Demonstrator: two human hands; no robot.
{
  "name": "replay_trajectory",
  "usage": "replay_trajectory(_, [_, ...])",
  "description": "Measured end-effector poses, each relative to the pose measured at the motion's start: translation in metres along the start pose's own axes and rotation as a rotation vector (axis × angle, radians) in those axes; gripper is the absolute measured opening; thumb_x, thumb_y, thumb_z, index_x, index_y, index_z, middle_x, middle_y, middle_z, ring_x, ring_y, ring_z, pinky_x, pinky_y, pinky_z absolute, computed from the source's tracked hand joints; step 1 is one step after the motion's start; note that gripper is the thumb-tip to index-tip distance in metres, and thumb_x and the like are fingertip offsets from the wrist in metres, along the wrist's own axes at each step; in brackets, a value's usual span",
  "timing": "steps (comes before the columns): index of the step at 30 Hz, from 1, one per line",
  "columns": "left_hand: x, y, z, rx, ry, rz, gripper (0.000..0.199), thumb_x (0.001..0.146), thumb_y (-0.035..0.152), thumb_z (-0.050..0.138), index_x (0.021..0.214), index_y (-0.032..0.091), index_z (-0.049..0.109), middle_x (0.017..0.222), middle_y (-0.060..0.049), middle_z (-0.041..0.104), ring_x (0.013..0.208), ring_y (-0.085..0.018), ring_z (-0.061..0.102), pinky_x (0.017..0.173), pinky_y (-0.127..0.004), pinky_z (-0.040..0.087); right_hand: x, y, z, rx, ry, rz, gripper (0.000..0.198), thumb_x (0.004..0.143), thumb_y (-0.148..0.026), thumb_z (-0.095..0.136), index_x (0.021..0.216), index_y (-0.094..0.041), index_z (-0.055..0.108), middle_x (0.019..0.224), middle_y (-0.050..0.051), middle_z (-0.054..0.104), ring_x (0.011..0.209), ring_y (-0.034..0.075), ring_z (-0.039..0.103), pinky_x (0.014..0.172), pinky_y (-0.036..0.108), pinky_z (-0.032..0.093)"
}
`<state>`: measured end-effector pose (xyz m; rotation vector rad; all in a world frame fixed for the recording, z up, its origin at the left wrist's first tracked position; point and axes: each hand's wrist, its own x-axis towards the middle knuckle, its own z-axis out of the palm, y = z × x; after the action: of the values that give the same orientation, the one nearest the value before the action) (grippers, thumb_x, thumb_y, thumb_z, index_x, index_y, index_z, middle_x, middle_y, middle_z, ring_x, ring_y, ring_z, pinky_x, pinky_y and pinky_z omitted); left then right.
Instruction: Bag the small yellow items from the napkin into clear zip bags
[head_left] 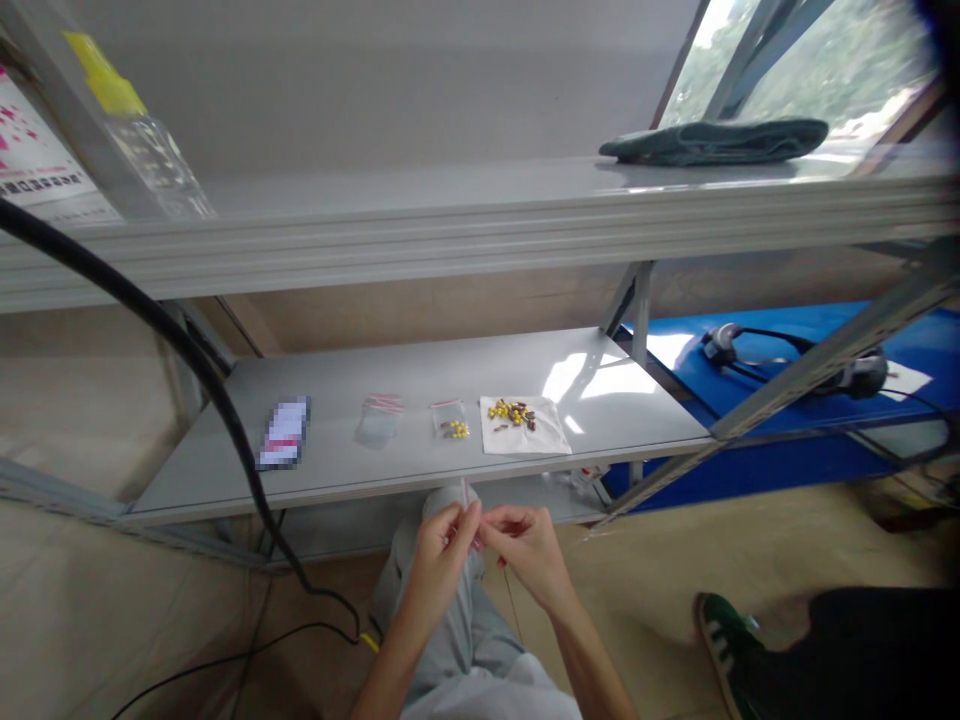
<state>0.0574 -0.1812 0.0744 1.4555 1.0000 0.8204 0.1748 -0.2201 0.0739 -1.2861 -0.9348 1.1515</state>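
My left hand (pixel 442 550) is closed in a pinch on a small clear zip bag (pixel 465 492) with a reddish edge, in front of the shelf and above my lap. My right hand (pixel 529 550) meets it, thumb and fingers pinched at the bag's other side; the fingers hide most of the bag. On the shelf ahead, a white cloth (pixel 525 440) carries a pile of small yellow and dark brown metal-looking pieces (pixel 516 412). Left of it lies a filled zip bag (pixel 451 424) with several such pieces inside. Further left are flat zip bags (pixel 381 420) with red stripes.
A phone (pixel 285 432) lies at the grey shelf's (pixel 337 385) left end. Above, an upper shelf holds a yellow-topped bottle (pixel 142 130) and a folded cloth (pixel 716 143). A black cable (pixel 202 370) crosses the left side. Headgear (pixel 795 360) sits on a blue surface; another person's shoe (pixel 724 645) is at right.
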Motion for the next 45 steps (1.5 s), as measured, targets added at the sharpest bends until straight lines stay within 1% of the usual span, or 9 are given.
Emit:
replay_trajectory(3, [0.002,0.000,-0.001,0.047,0.013,-0.002,0.046,0.079,0.055,0.049,0.055,0.016,0.045,0.055,0.002,0.040,0.055,-0.010,0.039,0.054,-0.022,0.032,0.000,0.001,0.001,-0.006,0.002,-0.017,0.026,0.066,-0.039,0.073,0.063,-0.013,0.071,0.056,0.004,0.066,0.046,0.010,0.056,0.037,0.015,0.038])
replay_trajectory(8, [0.006,0.006,-0.001,-0.025,0.023,-0.003,0.047,0.078,0.058,0.049,0.055,0.016,0.043,0.055,0.003,0.037,0.055,-0.010,0.036,0.052,-0.022,0.030,-0.002,0.001,0.001,-0.043,0.017,-0.049,0.028,0.070,-0.041,0.070,0.069,-0.013,0.072,0.061,0.006,0.068,0.051,0.012,0.058,0.036,0.015,0.040])
replay_trajectory(13, [0.009,0.009,-0.001,-0.054,-0.018,0.015,0.045,0.081,0.055,0.045,0.058,0.017,0.042,0.057,0.002,0.038,0.056,-0.010,0.037,0.054,-0.023,0.031,-0.006,-0.007,-0.003,-0.077,-0.014,-0.088,0.032,0.077,-0.045,0.062,0.077,-0.015,0.073,0.068,0.006,0.068,0.060,0.015,0.063,0.036,0.015,0.042])
replay_trajectory(15, [0.009,0.009,-0.001,-0.047,-0.049,0.022,0.045,0.082,0.055,0.044,0.058,0.017,0.042,0.057,0.002,0.038,0.056,-0.010,0.037,0.054,-0.023,0.031,-0.006,-0.009,-0.006,-0.072,-0.042,-0.076,0.034,0.079,-0.047,0.059,0.080,-0.015,0.073,0.069,0.006,0.069,0.062,0.015,0.063,0.036,0.015,0.042])
replay_trajectory(20, [0.007,0.005,-0.001,-0.048,-0.129,0.022,0.044,0.083,0.055,0.042,0.063,0.016,0.046,0.060,0.001,0.043,0.059,-0.011,0.041,0.057,-0.022,0.034,-0.006,-0.007,-0.012,-0.019,-0.089,-0.002,0.038,0.074,-0.050,0.063,0.082,-0.015,0.073,0.066,0.006,0.069,0.059,0.014,0.062,0.036,0.014,0.041])
replay_trajectory(26, [0.003,0.002,0.001,-0.072,-0.106,0.014,0.042,0.084,0.053,0.042,0.062,0.017,0.043,0.060,0.002,0.039,0.058,-0.011,0.038,0.056,-0.022,0.032,-0.006,-0.005,-0.010,0.024,-0.064,0.065,0.041,0.068,-0.053,0.067,0.075,-0.013,0.073,0.065,0.008,0.069,0.056,0.014,0.062,0.035,0.014,0.038])
replay_trajectory(33, [0.002,-0.006,0.003,-0.099,-0.075,-0.028,0.044,0.084,0.054,0.042,0.059,0.017,0.041,0.057,0.003,0.038,0.056,-0.010,0.037,0.055,-0.023,0.031,-0.001,0.001,-0.006,-0.001,-0.047,0.055,0.031,0.070,-0.043,0.067,0.065,-0.013,0.070,0.055,0.005,0.065,0.047,0.011,0.056,0.034,0.014,0.034])
replay_trajectory(40, [0.006,-0.009,0.001,-0.010,-0.062,-0.054,0.045,0.082,0.055,0.043,0.058,0.017,0.042,0.054,0.003,0.037,0.054,-0.010,0.036,0.053,-0.023,0.028,0.001,0.006,-0.005,-0.018,-0.032,0.060,0.032,0.070,-0.044,0.067,0.067,-0.012,0.068,0.056,0.005,0.065,0.046,0.010,0.054,0.036,0.014,0.035])
replay_trajectory(45, [0.008,-0.014,-0.001,0.003,-0.033,-0.082,0.044,0.081,0.055,0.043,0.057,0.017,0.042,0.054,0.003,0.039,0.055,-0.011,0.038,0.054,-0.024,0.030,0.000,0.006,-0.005,-0.050,-0.044,0.023,0.035,0.071,-0.047,0.067,0.070,-0.012,0.069,0.059,0.005,0.066,0.047,0.010,0.055,0.036,0.015,0.037])
